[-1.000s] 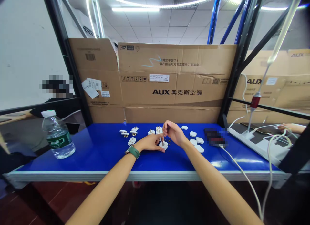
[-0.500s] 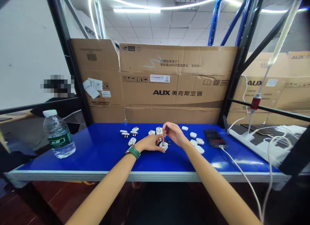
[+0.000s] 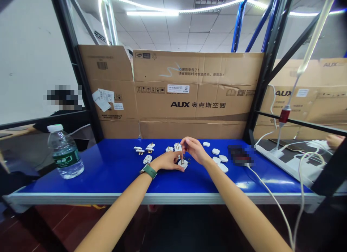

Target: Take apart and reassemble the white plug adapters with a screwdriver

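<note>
My left hand (image 3: 170, 161), with a green-strapped watch (image 3: 149, 170) on its wrist, has its thumb and fingers closed about the edge of a white plug part (image 3: 183, 165) lying on the blue tabletop. My right hand (image 3: 194, 149) is just above and behind that part, its fingers pinched together and pointing down at it; what they hold is too small to make out. Tiny dark pieces (image 3: 189, 159) lie beside the plug part. Behind my hands stand several white plugs with metal pins (image 3: 177, 146). More plug pieces (image 3: 148, 159) lie to the left.
Several white covers (image 3: 223, 158) lie to the right. Past them is a dark device (image 3: 240, 155) with a white cable (image 3: 267, 188). A water bottle (image 3: 66, 154) stands at the left; a cardboard sheet (image 3: 189, 123) closes off the back. A power strip (image 3: 284, 165) lies at the right edge.
My hands have hardly moved; both stay at the same plug part. Another person's hand has come into view at the far right edge.
</note>
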Motion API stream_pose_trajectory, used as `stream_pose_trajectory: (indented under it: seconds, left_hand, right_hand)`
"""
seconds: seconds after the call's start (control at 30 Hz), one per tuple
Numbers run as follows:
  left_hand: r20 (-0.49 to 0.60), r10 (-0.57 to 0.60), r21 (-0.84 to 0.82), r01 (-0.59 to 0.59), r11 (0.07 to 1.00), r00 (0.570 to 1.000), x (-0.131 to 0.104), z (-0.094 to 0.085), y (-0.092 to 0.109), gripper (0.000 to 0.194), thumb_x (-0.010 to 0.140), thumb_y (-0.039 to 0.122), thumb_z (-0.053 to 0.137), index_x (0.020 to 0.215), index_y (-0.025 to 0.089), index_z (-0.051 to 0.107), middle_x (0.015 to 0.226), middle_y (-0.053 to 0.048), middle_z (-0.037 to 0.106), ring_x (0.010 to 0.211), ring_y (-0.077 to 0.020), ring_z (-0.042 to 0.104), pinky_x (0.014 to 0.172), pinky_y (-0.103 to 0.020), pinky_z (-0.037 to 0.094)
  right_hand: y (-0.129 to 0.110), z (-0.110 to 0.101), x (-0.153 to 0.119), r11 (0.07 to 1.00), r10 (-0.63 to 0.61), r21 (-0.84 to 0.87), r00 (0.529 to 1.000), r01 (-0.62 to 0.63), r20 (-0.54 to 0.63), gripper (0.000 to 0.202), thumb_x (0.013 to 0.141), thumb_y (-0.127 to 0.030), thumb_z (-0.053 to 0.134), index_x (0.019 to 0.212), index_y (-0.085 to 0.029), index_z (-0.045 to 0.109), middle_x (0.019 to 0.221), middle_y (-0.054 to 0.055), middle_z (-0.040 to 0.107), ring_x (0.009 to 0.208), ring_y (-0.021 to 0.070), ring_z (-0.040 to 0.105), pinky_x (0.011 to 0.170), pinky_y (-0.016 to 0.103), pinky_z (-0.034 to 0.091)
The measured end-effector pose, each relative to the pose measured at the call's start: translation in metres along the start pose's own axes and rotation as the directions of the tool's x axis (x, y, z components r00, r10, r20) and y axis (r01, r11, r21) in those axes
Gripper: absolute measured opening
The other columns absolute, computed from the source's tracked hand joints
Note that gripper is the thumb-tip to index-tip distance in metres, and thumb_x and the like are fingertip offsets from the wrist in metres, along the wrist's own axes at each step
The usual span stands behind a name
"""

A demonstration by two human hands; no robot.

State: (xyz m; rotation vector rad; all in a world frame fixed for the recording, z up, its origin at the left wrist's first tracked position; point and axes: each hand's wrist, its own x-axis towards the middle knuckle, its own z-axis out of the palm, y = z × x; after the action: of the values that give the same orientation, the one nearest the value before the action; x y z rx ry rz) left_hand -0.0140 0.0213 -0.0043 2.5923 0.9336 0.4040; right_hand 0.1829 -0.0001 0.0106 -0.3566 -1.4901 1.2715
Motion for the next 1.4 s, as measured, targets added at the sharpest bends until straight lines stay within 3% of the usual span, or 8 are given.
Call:
stream_pose_trajectory:
  seconds: [0.47, 0.63, 0.77, 0.87, 1.03, 1.13, 1.27, 1.4]
  left_hand:
    - [-0.021, 0.015, 0.021, -0.015, 1.000, 1.000, -0.0007, 0.0014, -0.0002, 0.058, 0.069, 0.064, 0.077, 0.105, 0.021, 0.061, 0.077, 0.002, 0.058, 0.066, -0.0147, 0.053, 0.060, -0.025, 0.035]
    - [-0.005, 0.018, 0.028, -0.018, 0.999, 1.000, -0.0010, 0.0000, -0.0006, 0.060, 0.069, 0.066, 0.076, 0.107, 0.022, 0.061, 0.076, 0.002, 0.059, 0.066, -0.0152, 0.054, 0.059, -0.025, 0.035]
    - [-0.015, 0.015, 0.029, -0.014, 0.999, 1.000, 0.0000, 0.0008, -0.0018, 0.060, 0.069, 0.065, 0.077, 0.107, 0.022, 0.060, 0.072, 0.004, 0.057, 0.063, -0.0147, 0.053, 0.057, -0.025, 0.034]
    - [-0.016, 0.012, 0.024, -0.011, 1.000, 1.000, 0.0005, 0.0014, -0.0018, 0.059, 0.068, 0.064, 0.078, 0.105, 0.022, 0.060, 0.073, 0.003, 0.058, 0.063, -0.0147, 0.053, 0.057, -0.025, 0.033]
    - [-0.011, -0.002, 0.021, 0.002, 1.000, 1.000, 0.0002, 0.0015, -0.0019, 0.059, 0.067, 0.066, 0.077, 0.103, 0.022, 0.062, 0.075, 0.002, 0.058, 0.066, -0.0154, 0.054, 0.059, -0.025, 0.035]
    - [-0.005, -0.007, 0.020, 0.008, 1.000, 1.000, -0.0001, 0.0012, -0.0018, 0.060, 0.068, 0.065, 0.077, 0.106, 0.022, 0.062, 0.074, 0.002, 0.057, 0.065, -0.0154, 0.054, 0.058, -0.025, 0.034]
    - [-0.007, 0.001, 0.026, -0.001, 1.000, 1.000, 0.0001, 0.0004, -0.0008, 0.060, 0.068, 0.065, 0.078, 0.106, 0.022, 0.059, 0.070, 0.004, 0.056, 0.061, -0.0148, 0.053, 0.056, -0.025, 0.032]
    - [-0.016, 0.012, 0.038, -0.011, 0.999, 1.000, 0.0006, 0.0002, -0.0005, 0.058, 0.068, 0.064, 0.078, 0.103, 0.022, 0.059, 0.071, 0.003, 0.056, 0.062, -0.0150, 0.052, 0.056, -0.025, 0.032]
  right_hand:
    - [0.0056, -0.0041, 0.0051, 0.937, -0.081, -0.347, 0.994, 0.052, -0.071, 0.026, 0.075, -0.038, 0.081, 0.089, -0.020, 0.069, 0.069, -0.002, 0.061, 0.061, 0.0153, 0.061, 0.061, 0.028, 0.053]
    - [0.0031, -0.0056, 0.0033, 0.819, -0.208, -0.558, 0.975, 0.132, -0.075, 0.026, 0.083, -0.042, 0.073, 0.099, -0.021, 0.073, 0.086, 0.003, 0.062, 0.065, 0.0141, 0.057, 0.060, 0.028, 0.052]
    - [0.0002, -0.0053, 0.0004, 0.817, -0.203, -0.538, 0.977, 0.205, 0.063, 0.036, 0.098, -0.043, 0.051, 0.123, -0.023, 0.067, 0.102, 0.006, 0.062, 0.083, 0.0172, 0.060, 0.076, 0.032, 0.053]
    - [0.0016, -0.0051, 0.0004, 0.856, -0.166, -0.476, 0.979, 0.201, 0.116, 0.044, 0.097, -0.040, 0.054, 0.137, -0.022, 0.058, 0.098, 0.005, 0.064, 0.084, 0.0174, 0.060, 0.078, 0.032, 0.052]
    - [0.0046, -0.0039, 0.0006, 0.755, -0.211, -0.627, 0.977, 0.190, 0.041, 0.036, 0.085, -0.037, 0.072, 0.118, -0.022, 0.070, 0.087, 0.002, 0.063, 0.069, 0.0142, 0.052, 0.068, 0.028, 0.046]
    - [0.0017, -0.0035, -0.0013, 0.685, -0.243, -0.702, 0.969, 0.195, 0.032, 0.032, 0.087, -0.039, 0.069, 0.115, -0.023, 0.070, 0.091, 0.003, 0.064, 0.072, 0.0155, 0.053, 0.072, 0.030, 0.047]
    - [-0.0012, -0.0061, -0.0021, 0.756, -0.211, -0.619, 0.975, 0.212, 0.075, 0.037, 0.100, -0.039, 0.048, 0.131, -0.025, 0.063, 0.108, 0.007, 0.064, 0.089, 0.0193, 0.060, 0.082, 0.034, 0.050]
    - [0.0012, -0.0089, 0.0008, 0.772, -0.223, -0.604, 0.974, 0.197, 0.033, 0.035, 0.093, -0.038, 0.062, 0.124, -0.024, 0.068, 0.094, 0.004, 0.064, 0.077, 0.0166, 0.059, 0.077, 0.032, 0.050]
